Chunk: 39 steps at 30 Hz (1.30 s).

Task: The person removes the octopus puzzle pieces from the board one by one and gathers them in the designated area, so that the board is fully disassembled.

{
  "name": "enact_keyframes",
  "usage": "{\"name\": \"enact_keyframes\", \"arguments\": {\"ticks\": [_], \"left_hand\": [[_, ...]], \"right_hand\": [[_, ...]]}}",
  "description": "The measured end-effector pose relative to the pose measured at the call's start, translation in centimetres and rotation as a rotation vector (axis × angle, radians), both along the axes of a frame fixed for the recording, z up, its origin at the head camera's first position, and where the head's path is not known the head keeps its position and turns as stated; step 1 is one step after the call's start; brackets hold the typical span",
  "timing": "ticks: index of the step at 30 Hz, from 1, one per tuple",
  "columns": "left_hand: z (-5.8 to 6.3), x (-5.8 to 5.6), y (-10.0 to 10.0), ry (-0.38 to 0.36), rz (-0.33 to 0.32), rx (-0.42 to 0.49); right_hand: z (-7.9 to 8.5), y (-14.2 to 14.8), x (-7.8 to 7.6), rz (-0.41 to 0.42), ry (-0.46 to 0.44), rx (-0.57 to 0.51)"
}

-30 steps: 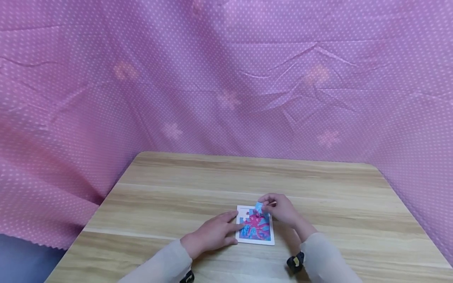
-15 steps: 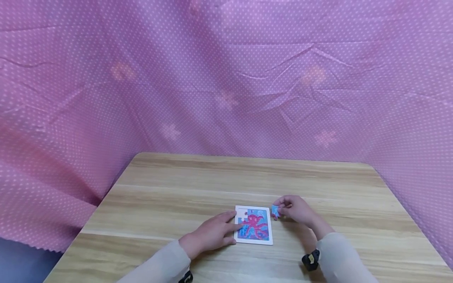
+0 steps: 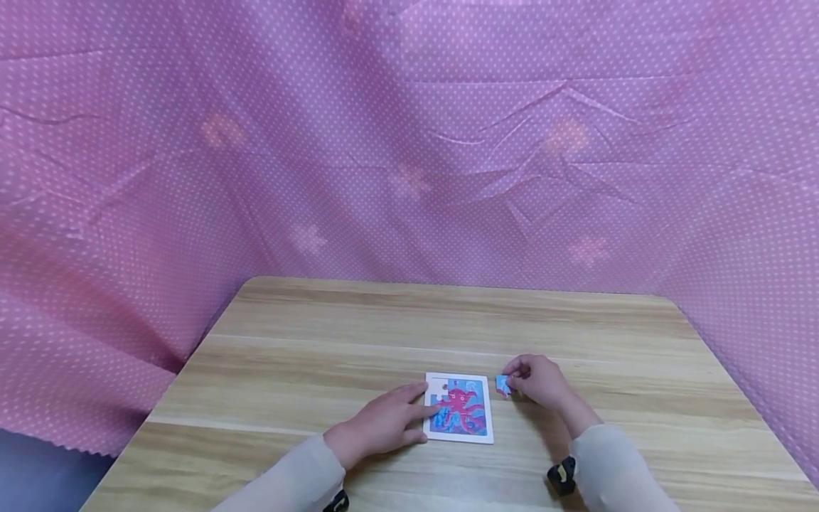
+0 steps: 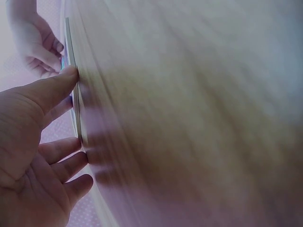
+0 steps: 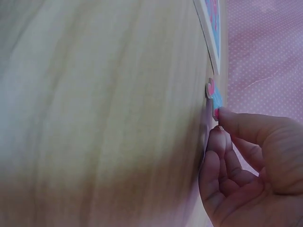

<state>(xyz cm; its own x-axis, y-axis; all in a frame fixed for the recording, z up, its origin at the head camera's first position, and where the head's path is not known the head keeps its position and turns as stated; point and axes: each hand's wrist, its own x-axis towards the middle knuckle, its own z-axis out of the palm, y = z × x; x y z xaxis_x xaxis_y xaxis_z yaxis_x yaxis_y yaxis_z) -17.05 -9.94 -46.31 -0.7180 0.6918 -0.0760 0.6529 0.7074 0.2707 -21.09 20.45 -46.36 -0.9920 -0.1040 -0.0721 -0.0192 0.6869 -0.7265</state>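
Observation:
A square puzzle with a white frame and a pink octopus on blue lies on the table; its upper left corner shows bare white. My left hand rests against the puzzle's left side, fingers fairly straight, one fingertip lying over the picture. In the left wrist view, the thumb and fingertips of the left hand touch the board's thin edge. Just right of the frame, my right hand pinches a blue and pink puzzle piece between thumb and fingers. In the right wrist view the puzzle piece is low at the tabletop.
The wooden table has rounded far corners. Pink dotted cloth hangs behind it and along both sides. Black bands with a small device sit at the wrists.
My right hand has carried the puzzle piece from above the puzzle's upper right to the table on its right, lowering it there. My left hand has stayed on the board.

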Motion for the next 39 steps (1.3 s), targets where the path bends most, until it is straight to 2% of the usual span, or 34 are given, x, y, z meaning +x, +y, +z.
{"name": "enact_keyframes", "arguments": {"ticks": [13,18,24,31,39], "left_hand": [[0.0,0.0,0.0,-0.01,0.004,-0.002],[0.0,-0.1,0.0,-0.035,0.012,0.012],[0.0,-0.2,0.1,-0.07,0.038,0.044],[0.1,-0.2,0.9,-0.03,0.022,0.063],[-0.1,-0.1,2.1,-0.015,0.034,0.029]], "right_hand": [[-0.3,-0.1,-0.1,-0.032,0.02,0.022],[0.1,-0.5,0.0,-0.037,0.017,-0.011],[0.4,-1.5,-0.1,-0.015,0.02,-0.051],[0.4,-3.2,-0.3,0.003,-0.01,-0.133],[0.7,-5.4,-0.3,0.079,0.001,-0.11]]}}
